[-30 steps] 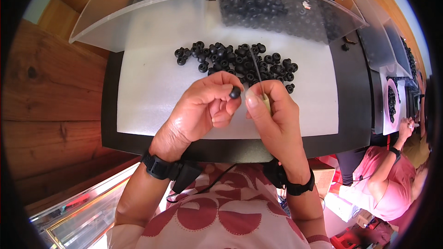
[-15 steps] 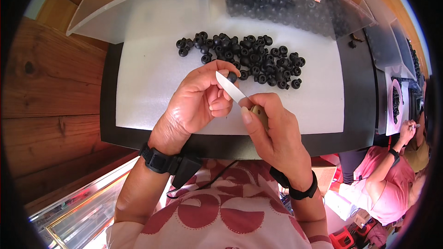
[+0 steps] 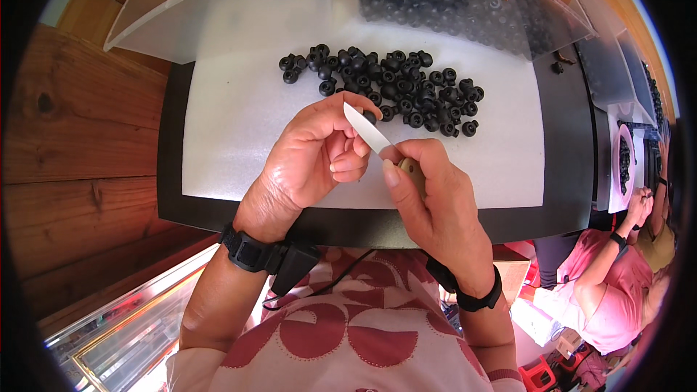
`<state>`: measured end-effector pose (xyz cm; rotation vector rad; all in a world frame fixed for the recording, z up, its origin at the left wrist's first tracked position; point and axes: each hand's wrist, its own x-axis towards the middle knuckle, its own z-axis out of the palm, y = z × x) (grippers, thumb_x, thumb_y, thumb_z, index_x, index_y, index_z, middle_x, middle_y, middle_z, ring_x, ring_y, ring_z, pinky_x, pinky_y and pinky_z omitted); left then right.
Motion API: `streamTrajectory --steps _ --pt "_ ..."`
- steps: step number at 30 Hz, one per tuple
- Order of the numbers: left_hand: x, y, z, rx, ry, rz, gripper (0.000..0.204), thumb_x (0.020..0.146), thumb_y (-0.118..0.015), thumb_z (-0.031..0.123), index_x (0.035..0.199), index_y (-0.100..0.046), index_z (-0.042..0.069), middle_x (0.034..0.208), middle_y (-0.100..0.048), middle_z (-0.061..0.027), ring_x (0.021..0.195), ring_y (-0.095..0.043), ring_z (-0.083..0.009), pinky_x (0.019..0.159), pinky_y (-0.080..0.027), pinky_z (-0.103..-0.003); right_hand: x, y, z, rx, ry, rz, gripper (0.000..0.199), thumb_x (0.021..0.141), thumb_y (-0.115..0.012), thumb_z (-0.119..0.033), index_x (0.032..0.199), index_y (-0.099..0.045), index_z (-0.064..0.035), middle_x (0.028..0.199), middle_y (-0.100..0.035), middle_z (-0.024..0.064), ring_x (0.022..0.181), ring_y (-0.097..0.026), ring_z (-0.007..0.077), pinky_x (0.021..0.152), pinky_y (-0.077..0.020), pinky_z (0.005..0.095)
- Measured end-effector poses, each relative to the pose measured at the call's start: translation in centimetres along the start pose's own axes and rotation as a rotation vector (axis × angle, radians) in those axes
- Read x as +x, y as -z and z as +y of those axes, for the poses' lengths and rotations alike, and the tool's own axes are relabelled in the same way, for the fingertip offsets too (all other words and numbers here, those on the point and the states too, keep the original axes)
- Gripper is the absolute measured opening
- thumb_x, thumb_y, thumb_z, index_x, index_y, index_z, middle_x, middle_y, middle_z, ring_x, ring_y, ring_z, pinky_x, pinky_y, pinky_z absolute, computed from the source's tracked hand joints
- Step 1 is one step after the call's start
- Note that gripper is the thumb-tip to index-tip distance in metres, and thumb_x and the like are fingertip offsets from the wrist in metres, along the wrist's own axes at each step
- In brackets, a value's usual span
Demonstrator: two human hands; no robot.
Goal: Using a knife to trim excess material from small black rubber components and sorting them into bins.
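Note:
My left hand [image 3: 308, 147] is closed on a small round black piece [image 3: 371, 116], pinched between thumb and forefinger with the other fingers curled. My right hand [image 3: 441, 203] grips a small knife [image 3: 368, 131] by its tan handle. The pale blade points up and left and crosses in front of the black piece, hiding part of it; whether the edge touches it I cannot tell. Just beyond my hands lies a loose heap of similar black pieces [image 3: 406, 88], rounded, with holes and small knobs, on a white sheet [image 3: 232, 152].
Clear plastic bins [image 3: 225, 11] stand along the far side, the right one [image 3: 450, 7] full of black pieces. A dark table edge [image 3: 348, 223] frames the sheet. Wooden boards [image 3: 80, 145] rise on the left. At far right another person [image 3: 606, 290] works beside a pink basin [image 3: 623, 163].
The black piece in my left hand has turned slightly and shows less beside the blade. Both hands stay nearly in place. The co-worker's hands have shifted a little.

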<state>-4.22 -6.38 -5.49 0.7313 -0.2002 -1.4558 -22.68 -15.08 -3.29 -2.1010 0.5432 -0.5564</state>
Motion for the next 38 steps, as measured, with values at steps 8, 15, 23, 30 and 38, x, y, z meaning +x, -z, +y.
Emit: streamTrajectory --steps 8,15,23,30,38 --pt "0.0 0.0 0.1 -0.019 0.014 -0.013 0.027 0.099 -0.055 0.022 0.114 -0.056 0.000 0.071 -0.060 -0.0032 0.048 -0.036 -0.0084 0.045 -0.027 -0.025 0.1 -0.1 0.0 -0.013 0.006 0.006 0.019 0.097 -0.067 -0.010 0.107 -0.052 -0.0037 0.080 -0.066 0.0143 0.067 -0.067 0.0358 0.057 -0.0507 0.0411" --pt "0.1 0.1 -0.1 -0.016 0.005 -0.010 0.025 0.100 -0.054 0.022 0.114 -0.056 0.001 0.071 -0.059 -0.0033 0.049 -0.036 -0.0083 0.046 -0.028 -0.024 0.2 -0.3 0.3 0.000 0.013 0.011 0.018 0.097 -0.066 -0.010 0.106 -0.052 -0.0030 0.080 -0.066 0.0147 0.066 -0.066 0.0363 0.057 -0.0502 0.0415" --pt "0.0 0.4 -0.1 0.020 -0.002 -0.010 0.022 0.100 -0.054 0.021 0.112 -0.056 0.002 0.070 -0.057 -0.0031 0.050 -0.036 -0.0083 0.046 -0.028 -0.024 0.5 -0.9 0.4 0.020 0.039 0.051 0.016 0.097 -0.065 -0.009 0.106 -0.053 -0.0030 0.082 -0.066 0.0145 0.066 -0.066 0.0370 0.057 -0.0500 0.0423" --pt "0.0 -0.5 0.2 0.034 0.018 0.008 0.018 0.101 -0.054 0.020 0.108 -0.056 0.004 0.070 -0.054 -0.0040 0.050 -0.035 -0.0081 0.046 -0.028 -0.024 0.9 -0.5 0.4 0.016 -0.025 0.077 0.016 0.100 -0.064 -0.012 0.106 -0.054 -0.0024 0.077 -0.063 0.0141 0.063 -0.064 0.0329 0.057 -0.0490 0.0392" --pt "0.0 0.3 0.1 0.003 0.018 -0.113 0.020 0.102 -0.054 0.021 0.111 -0.056 0.004 0.068 -0.052 -0.0051 0.048 -0.034 -0.0089 0.046 -0.029 -0.025 0.8 0.4 0.3 0.196 -0.130 0.051 0.028 0.101 -0.068 -0.025 0.110 -0.054 -0.0035 0.077 -0.065 0.0122 0.064 -0.065 0.0224 0.059 -0.0497 0.0341"
